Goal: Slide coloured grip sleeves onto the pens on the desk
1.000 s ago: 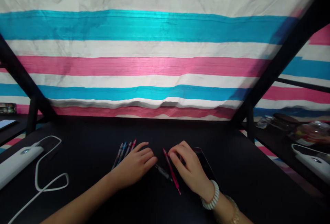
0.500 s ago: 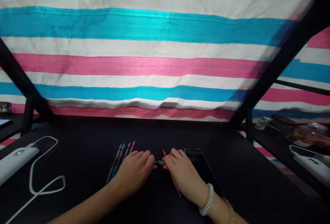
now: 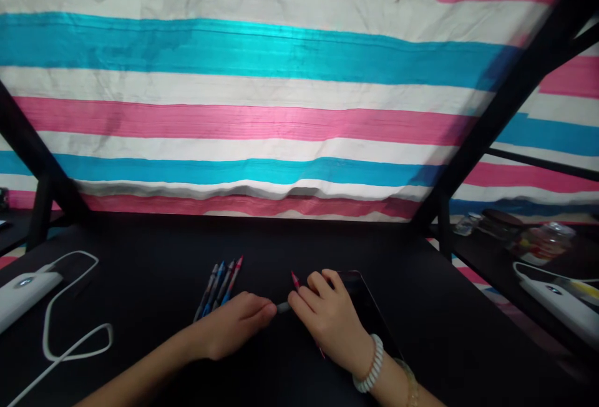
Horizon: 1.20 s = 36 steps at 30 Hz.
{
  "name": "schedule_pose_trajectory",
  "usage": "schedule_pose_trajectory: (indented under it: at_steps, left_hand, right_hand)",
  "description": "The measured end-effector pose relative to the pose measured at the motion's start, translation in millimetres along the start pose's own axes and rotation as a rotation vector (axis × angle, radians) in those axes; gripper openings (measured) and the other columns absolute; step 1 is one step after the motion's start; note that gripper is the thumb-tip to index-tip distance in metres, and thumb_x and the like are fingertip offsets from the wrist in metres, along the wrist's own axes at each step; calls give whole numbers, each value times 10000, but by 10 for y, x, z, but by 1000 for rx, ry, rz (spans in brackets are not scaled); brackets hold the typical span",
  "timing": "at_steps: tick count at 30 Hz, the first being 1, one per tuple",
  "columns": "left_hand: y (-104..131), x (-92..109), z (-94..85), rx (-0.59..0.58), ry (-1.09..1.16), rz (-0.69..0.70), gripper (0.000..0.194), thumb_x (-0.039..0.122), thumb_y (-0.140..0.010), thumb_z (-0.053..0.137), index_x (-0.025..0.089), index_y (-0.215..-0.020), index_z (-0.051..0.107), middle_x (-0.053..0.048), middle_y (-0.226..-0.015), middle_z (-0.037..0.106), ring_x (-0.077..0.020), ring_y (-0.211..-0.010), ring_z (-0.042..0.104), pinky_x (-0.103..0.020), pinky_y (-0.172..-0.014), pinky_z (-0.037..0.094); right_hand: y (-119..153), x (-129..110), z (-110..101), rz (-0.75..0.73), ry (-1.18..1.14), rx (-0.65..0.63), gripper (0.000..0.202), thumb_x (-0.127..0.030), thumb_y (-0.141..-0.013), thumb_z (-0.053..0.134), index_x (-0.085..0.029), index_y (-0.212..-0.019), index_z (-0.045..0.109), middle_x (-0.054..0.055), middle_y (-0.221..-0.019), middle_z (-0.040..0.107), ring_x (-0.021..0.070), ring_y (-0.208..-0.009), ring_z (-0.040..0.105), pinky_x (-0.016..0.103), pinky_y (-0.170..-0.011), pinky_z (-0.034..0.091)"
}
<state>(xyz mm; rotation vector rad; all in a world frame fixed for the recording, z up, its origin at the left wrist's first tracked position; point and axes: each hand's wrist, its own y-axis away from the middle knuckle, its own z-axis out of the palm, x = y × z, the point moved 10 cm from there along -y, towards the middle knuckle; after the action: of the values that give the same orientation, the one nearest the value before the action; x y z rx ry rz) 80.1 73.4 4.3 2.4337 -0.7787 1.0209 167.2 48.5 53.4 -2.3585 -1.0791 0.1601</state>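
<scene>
Between my hands, low over the black table, a short grey and dark pen [image 3: 283, 308] bridges the gap. Its left end is in my left hand [image 3: 241, 323], whose fingers are closed round it. My right hand [image 3: 327, 313] has its fingers curled at the pen's right end. A red pen [image 3: 295, 280] lies on the table, partly hidden beneath my right hand. Several pens in grey, blue and red [image 3: 219, 287] lie side by side just beyond my left forearm. Beside my right hand is a dark phone [image 3: 367, 301], partly covered by the wrist.
The black table [image 3: 154, 257] reaches a striped sheet [image 3: 262, 123] behind. A white device [image 3: 28, 294] and its looped cable [image 3: 45, 332] lie at the left. On the right, a lower shelf holds a clear jar [image 3: 545, 241] and another white device [image 3: 559, 301]. Black bars slant at both sides.
My left hand has turned and lowered slightly, its thumb now along the pen. My right hand's fingers are more raised and bent. The view has shifted slightly to the right.
</scene>
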Motion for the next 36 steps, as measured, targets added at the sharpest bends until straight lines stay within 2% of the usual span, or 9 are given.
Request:
schedule_pose_trajectory:
  at_steps: [4,6,8,10,17,22,26,31,36]
  left_hand:
    - [-18,55,-137,203,-311,66,371,384,-1008,318,191,-751,503,19,-630,513,-138,-545,461,-264,-540,275]
    - [-12,125,-181,328,-594,125,286,330,-996,379,190,-823,558,-12,-702,605,-164,-571,530,-282,-564,291]
    - [12,206,-184,417,-779,211,252,310,-993,410,194,-852,584,-22,-720,636,-177,-582,567,-291,-574,313]
    - [61,287,-187,494,-876,306,243,307,-997,416,201,-866,591,-14,-695,635,-175,-571,576,-293,-572,329]
    - [193,409,-254,644,-882,416,231,288,-1004,405,210,-854,562,21,-639,593,-172,-507,550,-300,-517,333]
    - [217,455,-236,667,-872,468,199,291,-1009,396,208,-938,562,22,-659,606,-173,-507,558,-299,-517,359]
    - [214,422,-253,667,-855,457,170,292,-1006,409,203,-1015,553,15,-694,633,-172,-522,579,-295,-520,373]
    - [217,405,-260,649,-806,451,146,290,-996,433,201,-1054,533,0,-743,668,-174,-561,617,-291,-540,403]
    - [213,378,-279,629,-734,420,153,286,-975,463,196,-1095,495,-24,-841,698,-186,-628,657,-298,-569,433]
  right_hand:
    - [27,332,2,278,-347,-20,241,-266,-919,624,-192,-1149,612,59,-952,696,243,-911,549,382,-805,397]
    - [82,491,133,449,-565,-81,211,-348,-972,535,-177,-958,656,45,-817,681,210,-830,590,338,-759,429]
    - [146,542,325,577,-805,-173,457,-374,-1042,338,-170,-744,618,7,-609,609,154,-620,578,281,-644,435]
    - [188,536,464,654,-984,-230,496,-403,-1039,321,-171,-680,572,-20,-537,553,122,-500,518,245,-552,409]
    - [162,622,396,661,-1017,-100,157,-321,-863,667,-167,-886,643,-27,-657,580,122,-598,509,224,-571,377]
    - [173,527,456,640,-1074,-200,467,-437,-1011,386,-172,-679,581,1,-625,574,119,-570,491,239,-565,368]
    - [175,562,417,671,-1072,-145,242,-423,-934,572,-191,-868,585,-19,-702,571,117,-593,484,222,-531,338]
    - [177,566,428,672,-1088,-149,454,-453,-1010,394,-177,-682,545,-4,-645,549,116,-584,477,237,-563,360]
    - [205,585,436,708,-1119,-118,266,-434,-939,559,-185,-844,574,-17,-692,560,123,-608,499,230,-543,354]
